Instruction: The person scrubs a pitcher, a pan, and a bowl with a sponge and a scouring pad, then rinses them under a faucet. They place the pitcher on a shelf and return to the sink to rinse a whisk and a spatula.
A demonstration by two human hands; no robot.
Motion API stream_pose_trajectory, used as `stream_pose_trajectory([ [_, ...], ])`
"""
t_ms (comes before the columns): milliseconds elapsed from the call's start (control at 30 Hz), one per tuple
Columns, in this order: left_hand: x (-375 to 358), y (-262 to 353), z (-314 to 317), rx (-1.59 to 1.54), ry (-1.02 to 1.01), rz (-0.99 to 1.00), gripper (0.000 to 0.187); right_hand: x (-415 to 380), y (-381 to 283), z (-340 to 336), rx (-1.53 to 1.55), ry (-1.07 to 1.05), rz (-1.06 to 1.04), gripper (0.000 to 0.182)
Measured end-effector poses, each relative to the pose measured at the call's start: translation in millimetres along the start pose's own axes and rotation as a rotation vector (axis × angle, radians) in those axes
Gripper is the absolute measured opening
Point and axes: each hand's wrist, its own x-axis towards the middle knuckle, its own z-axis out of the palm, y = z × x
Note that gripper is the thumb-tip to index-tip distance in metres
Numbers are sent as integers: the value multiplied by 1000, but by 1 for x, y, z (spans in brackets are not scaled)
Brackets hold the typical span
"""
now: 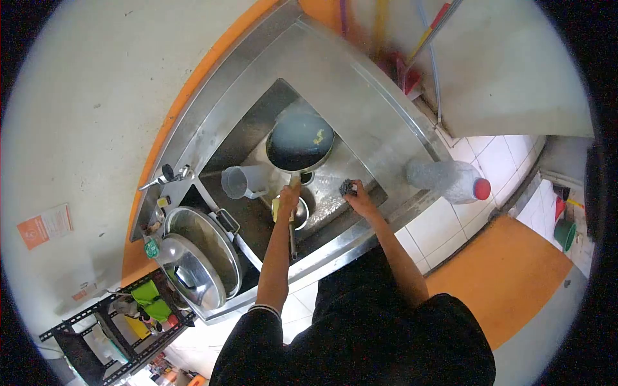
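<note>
My left hand (pixel 289 201) is closed round the handle of a dark frying pan (pixel 300 143) in the steel sink. The pan's inside faces up, with a small yellow-green residue in it. My right hand (pixel 358 195) pinches a grey scouring pad (pixel 347 188) over the right part of the basin, apart from the pan. Left of the pan lies a clear plastic jug (pixel 242 182). Below my left hand are a steel ladle or small pan (pixel 300 213) and a yellow sponge (pixel 276 208), both partly hidden.
Large metal lids (pixel 196 267) stand in the left basin beside the tap (pixel 168 175). A big plastic bottle with a red cap (pixel 450 181) lies on the counter's right edge. A black rack (pixel 116 321) stands lower left.
</note>
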Motion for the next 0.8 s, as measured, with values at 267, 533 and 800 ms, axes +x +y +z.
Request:
stream_pose_trajectory([
  [267,-5,48,-65,98,-157,-16,63,11,34,9,-128,98,-264,50],
  [533,-9,70,-110,-247,-196,-191,56,13,28,4,-232,39,-100,52],
  [800,-29,104,-145,-712,-270,-385,40,17,37,3,-231,26,-192,54],
])
